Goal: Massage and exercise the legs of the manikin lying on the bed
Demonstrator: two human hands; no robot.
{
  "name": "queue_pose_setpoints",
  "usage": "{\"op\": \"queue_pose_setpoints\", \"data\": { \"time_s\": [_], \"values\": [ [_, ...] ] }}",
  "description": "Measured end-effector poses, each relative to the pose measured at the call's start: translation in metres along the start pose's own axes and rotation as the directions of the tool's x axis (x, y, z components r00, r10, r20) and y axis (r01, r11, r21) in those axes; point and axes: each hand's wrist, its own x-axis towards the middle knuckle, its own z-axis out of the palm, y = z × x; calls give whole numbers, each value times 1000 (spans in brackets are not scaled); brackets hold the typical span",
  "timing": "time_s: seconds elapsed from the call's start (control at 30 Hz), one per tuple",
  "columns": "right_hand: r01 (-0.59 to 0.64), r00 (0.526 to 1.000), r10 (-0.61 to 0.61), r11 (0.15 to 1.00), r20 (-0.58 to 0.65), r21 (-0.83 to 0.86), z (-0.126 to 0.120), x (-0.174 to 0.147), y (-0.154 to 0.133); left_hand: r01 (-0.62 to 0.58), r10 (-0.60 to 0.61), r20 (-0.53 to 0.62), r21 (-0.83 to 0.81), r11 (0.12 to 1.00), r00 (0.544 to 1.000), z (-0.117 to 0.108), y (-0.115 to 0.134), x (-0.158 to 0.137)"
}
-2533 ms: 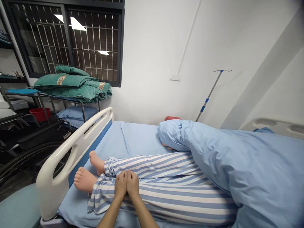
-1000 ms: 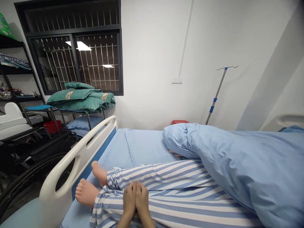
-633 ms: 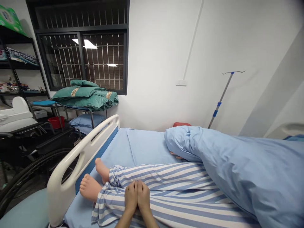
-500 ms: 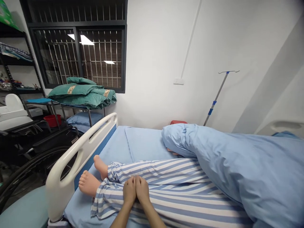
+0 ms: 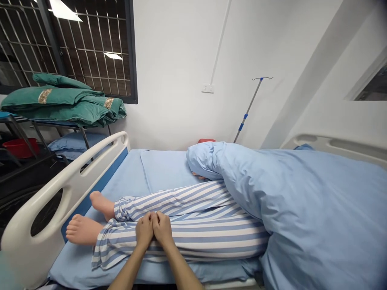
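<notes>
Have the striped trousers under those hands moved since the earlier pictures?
No: against the white footboard, the striped trousers show no visible shift either way.

A: Room check. What's the back wall doing?
B: White wall (image 5: 169,60) is running right from the barred window (image 5: 90,56). Panes are reflecting two light patches (image 5: 64,10).
A: Below the window?
B: Green quilts (image 5: 66,106) are lying heaped on a metal rack (image 5: 85,138); blue bedding (image 5: 75,141) is lying lower. Red bucket (image 5: 20,148) is sitting below the window's left part.
A: Right of it?
B: Socket plate (image 5: 207,88) and thin conduit (image 5: 221,40) are sitting nearer the window, hooked pole (image 5: 252,100) is standing further right.
A: Bed frame?
B: White footboard (image 5: 60,185) is standing below the window, headboard (image 5: 341,143) far right of it.
</notes>
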Motion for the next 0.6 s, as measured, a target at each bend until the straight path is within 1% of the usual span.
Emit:
{"op": "queue_pose_setpoints", "data": {
  "time_s": [0.1, 0.17, 0.3, 0.37, 0.43, 0.47, 0.53, 0.57, 0.6],
  "values": [
    [-21, 1000, 21, 1000, -2, 19, -3, 1, -1, 1, 0, -13, 51, 999, 1000, -1, 4, -2],
    [-37, 999, 38, 999, -18, 20, -4, 2, -2, 9, -9, 3, 60, 998, 1000, -3, 6, -2],
    [-63, 996, 68, 994, -54, 84, -4, 2, -2, 19, -18, 37, -39, 999, 999, -9, 13, 3],
    [-79, 993, 92, 985, -78, 155, -5, 3, -1, 12, -11, 14, -123, 992, 1000, -11, 20, 7],
    [-94, 988, 119, 965, -93, 245, -5, 5, 0, 6, -12, -22, -254, 967, 1000, -10, 28, 12],
    [-101, 986, 134, 954, -98, 283, -6, 6, 1, 11, -26, -38, -345, 939, 999, -9, 33, 13],
    [-118, 981, 162, 936, -108, 330, -7, 7, 1, 25, -73, -68, -538, 843, 995, -4, 40, 14],
    [-129, 978, 175, 933, -113, 336, -8, 7, 1, 31, -101, -81, -610, 792, 992, -1, 43, 14],
    [-138, 975, 187, 931, -117, 337, -9, 7, 1, 35, -119, -87, -649, 760, 989, 2, 44, 12]
  ]
}}
